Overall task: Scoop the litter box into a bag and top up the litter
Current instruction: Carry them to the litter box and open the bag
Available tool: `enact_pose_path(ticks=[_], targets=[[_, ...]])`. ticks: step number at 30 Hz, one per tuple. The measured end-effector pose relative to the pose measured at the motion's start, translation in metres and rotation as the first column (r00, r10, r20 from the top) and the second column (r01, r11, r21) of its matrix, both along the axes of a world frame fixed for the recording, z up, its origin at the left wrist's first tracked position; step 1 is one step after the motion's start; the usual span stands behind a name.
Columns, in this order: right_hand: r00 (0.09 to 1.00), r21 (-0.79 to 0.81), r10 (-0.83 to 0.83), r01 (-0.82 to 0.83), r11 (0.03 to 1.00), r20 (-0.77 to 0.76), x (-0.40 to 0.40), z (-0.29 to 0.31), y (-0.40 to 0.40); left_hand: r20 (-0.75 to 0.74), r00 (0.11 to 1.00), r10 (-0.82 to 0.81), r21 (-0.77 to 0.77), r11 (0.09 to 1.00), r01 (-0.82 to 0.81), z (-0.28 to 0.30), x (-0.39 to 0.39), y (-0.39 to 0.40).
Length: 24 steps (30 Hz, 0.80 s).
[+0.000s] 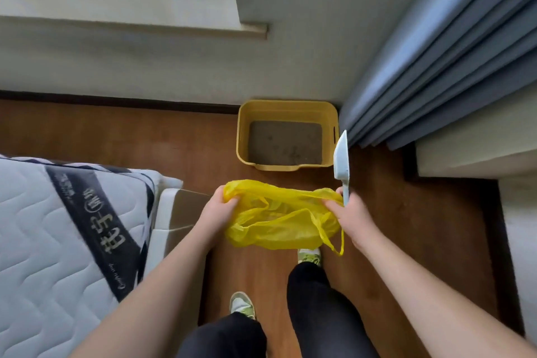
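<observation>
Crumpled translucent yellow bag (pixel 280 216)

Just in front of the litter box (pixel 287 113), which is showing matt yellow plastic walls around grainy grey litter (pixel 284 142), a thin, crinkled, slightly glossy yellow plastic bag (pixel 279 218) is hanging. Beneath the box, the wood-look floor (pixel 145 139) is appearing smooth, and beside the box a pale smooth plastic scoop (pixel 340 158) is showing

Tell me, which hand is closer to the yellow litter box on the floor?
Right. The right hand, holding the scoop and a bag edge, sits just below the litter box's right corner; the left hand grips the bag's other edge, farther left.
</observation>
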State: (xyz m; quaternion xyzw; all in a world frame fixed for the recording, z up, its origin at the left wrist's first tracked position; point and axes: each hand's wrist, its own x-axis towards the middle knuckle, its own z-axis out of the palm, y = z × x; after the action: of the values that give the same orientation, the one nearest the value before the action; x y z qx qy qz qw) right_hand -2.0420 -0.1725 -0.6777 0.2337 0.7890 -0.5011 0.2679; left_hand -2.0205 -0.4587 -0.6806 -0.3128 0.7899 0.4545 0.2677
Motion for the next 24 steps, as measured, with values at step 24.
enact_pose_path(ticks=[24], targets=[[0.813, 0.567, 0.443, -0.175, 0.805, -0.378, -0.077, -0.369, 0.030, -0.015, 0.975, -0.221, 0.070, 0.973, 0.221, -0.413, -0.066, 0.000]])
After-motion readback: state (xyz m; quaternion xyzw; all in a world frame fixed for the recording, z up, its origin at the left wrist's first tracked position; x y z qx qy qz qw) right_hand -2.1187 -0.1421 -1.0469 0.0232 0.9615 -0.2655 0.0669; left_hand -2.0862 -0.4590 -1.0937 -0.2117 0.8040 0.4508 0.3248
